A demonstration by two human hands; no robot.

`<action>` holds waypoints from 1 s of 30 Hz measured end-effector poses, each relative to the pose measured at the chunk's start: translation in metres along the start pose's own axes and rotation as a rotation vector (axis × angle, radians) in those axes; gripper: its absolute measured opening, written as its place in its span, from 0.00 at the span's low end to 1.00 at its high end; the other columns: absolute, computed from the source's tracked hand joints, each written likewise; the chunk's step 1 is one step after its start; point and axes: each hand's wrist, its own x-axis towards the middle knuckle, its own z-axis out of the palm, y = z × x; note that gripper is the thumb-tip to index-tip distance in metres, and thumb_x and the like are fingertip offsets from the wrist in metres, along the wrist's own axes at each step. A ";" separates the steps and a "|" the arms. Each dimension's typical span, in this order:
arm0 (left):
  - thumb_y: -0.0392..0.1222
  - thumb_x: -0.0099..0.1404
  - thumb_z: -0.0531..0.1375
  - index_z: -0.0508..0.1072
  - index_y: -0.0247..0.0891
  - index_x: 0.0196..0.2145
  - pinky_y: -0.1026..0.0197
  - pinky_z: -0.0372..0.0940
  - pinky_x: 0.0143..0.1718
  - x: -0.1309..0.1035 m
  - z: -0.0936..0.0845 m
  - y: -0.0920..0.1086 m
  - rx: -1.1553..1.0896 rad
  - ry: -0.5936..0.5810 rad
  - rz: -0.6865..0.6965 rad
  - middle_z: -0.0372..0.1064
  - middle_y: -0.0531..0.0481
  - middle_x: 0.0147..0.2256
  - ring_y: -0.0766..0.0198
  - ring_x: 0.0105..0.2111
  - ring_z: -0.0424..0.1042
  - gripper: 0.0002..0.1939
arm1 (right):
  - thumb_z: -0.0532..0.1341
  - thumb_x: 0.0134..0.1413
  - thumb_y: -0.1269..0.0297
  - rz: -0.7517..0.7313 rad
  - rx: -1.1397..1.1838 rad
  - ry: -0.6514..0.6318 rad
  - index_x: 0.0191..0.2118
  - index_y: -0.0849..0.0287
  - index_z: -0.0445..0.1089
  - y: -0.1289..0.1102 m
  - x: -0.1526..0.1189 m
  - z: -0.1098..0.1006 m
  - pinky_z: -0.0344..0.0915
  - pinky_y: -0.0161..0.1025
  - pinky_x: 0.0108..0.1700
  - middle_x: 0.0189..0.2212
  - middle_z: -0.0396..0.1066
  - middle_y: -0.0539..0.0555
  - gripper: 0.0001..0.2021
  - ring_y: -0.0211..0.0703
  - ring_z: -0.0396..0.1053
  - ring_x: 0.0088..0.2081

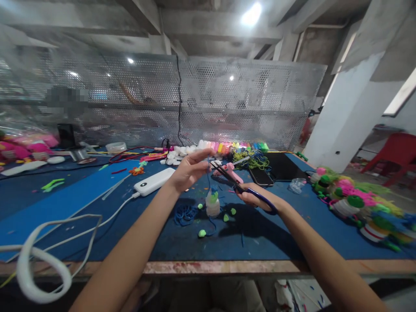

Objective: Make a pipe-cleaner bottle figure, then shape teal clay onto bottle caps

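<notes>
My left hand is raised over the table, thumb and fingertips pinching a blue cord that hangs down. In my right hand is a pair of scissors, with dark blades reaching toward the cord by my left fingertips. Whether the blades touch the cord I cannot tell. Below the cord stands a small whitish bottle-like figure with green and blue bits on top. Left of it lies a loose coil of blue cord. Several light green pieces are scattered around its base.
A white power bank with a white cable lies on the left. Behind are coloured tubs, tangled yarn, a phone and a dark flat panel. Several yarn-topped figures line the right edge. A perforated metal screen stands behind.
</notes>
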 end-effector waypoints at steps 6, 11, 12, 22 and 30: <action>0.28 0.43 0.69 0.79 0.44 0.36 0.67 0.67 0.30 -0.003 0.002 0.000 0.013 -0.030 -0.043 0.76 0.51 0.41 0.69 0.31 0.72 0.21 | 0.47 0.53 0.34 0.011 0.024 -0.013 0.26 0.58 0.54 0.002 0.001 0.003 0.48 0.32 0.21 0.20 0.52 0.46 0.27 0.32 0.48 0.21; 0.26 0.43 0.68 0.79 0.44 0.38 0.69 0.65 0.27 -0.004 0.001 -0.003 0.020 -0.088 -0.119 0.76 0.49 0.44 0.68 0.31 0.74 0.23 | 0.47 0.52 0.34 -0.008 0.036 -0.054 0.26 0.57 0.54 -0.003 0.001 0.003 0.48 0.32 0.21 0.20 0.52 0.46 0.28 0.33 0.49 0.22; 0.27 0.42 0.68 0.79 0.43 0.38 0.69 0.65 0.26 -0.005 0.002 -0.005 0.015 -0.107 -0.147 0.76 0.48 0.44 0.68 0.31 0.74 0.23 | 0.47 0.52 0.34 -0.009 0.031 -0.061 0.26 0.57 0.54 -0.004 0.001 0.003 0.48 0.33 0.21 0.20 0.52 0.46 0.28 0.33 0.49 0.22; 0.32 0.43 0.71 0.78 0.41 0.42 0.73 0.62 0.25 -0.007 0.013 -0.016 0.058 -0.195 -0.319 0.74 0.44 0.47 0.68 0.33 0.74 0.24 | 0.45 0.54 0.34 0.029 0.097 -0.079 0.26 0.57 0.52 0.003 0.002 0.011 0.49 0.32 0.21 0.21 0.49 0.45 0.27 0.32 0.47 0.22; 0.31 0.43 0.71 0.78 0.41 0.41 0.71 0.62 0.26 -0.007 0.015 -0.014 0.038 -0.198 -0.302 0.74 0.44 0.47 0.69 0.31 0.72 0.24 | 0.44 0.49 0.30 0.067 0.118 -0.062 0.25 0.57 0.52 0.005 0.002 0.014 0.48 0.31 0.19 0.19 0.49 0.44 0.30 0.30 0.46 0.19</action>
